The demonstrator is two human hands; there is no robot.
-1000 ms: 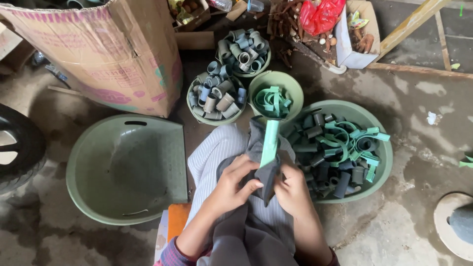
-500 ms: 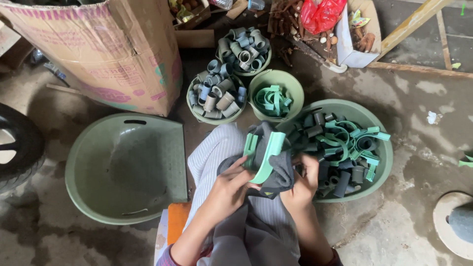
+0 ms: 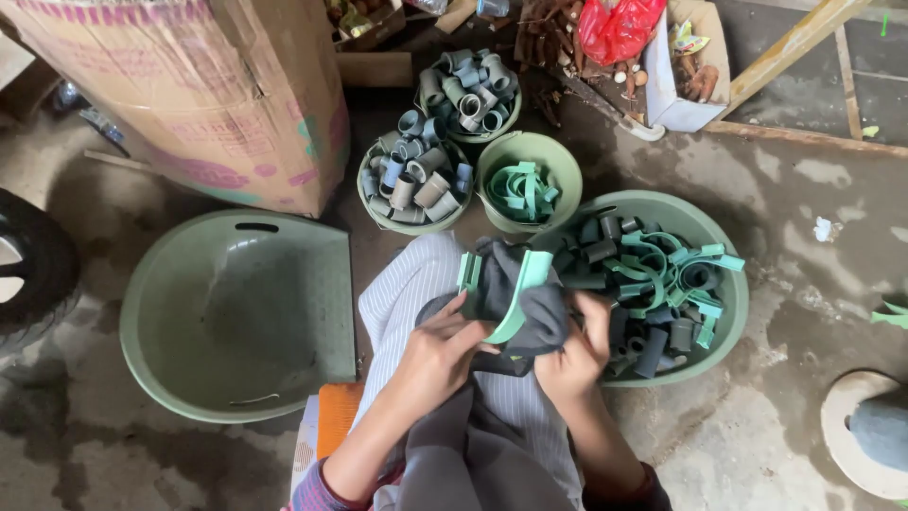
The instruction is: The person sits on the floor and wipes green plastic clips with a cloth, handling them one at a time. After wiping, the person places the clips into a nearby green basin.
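Hands, left [image 3: 437, 352] and right [image 3: 574, 358], clench a grey cloth [image 3: 530, 301] wrapping a green clip [image 3: 514, 308].

empty basin [image 3: 241, 317] left, near | cardboard box [image 3: 189, 95] behind it, far left | tyre [image 3: 33, 270] at left edge | large basin [image 3: 728, 303] of curved clips right | small bowl [image 3: 530, 175] of clips just behind it | two bowls of tubes [image 3: 416, 180], [image 3: 471, 93] left of and beyond it | carton [image 3: 676, 80] far right
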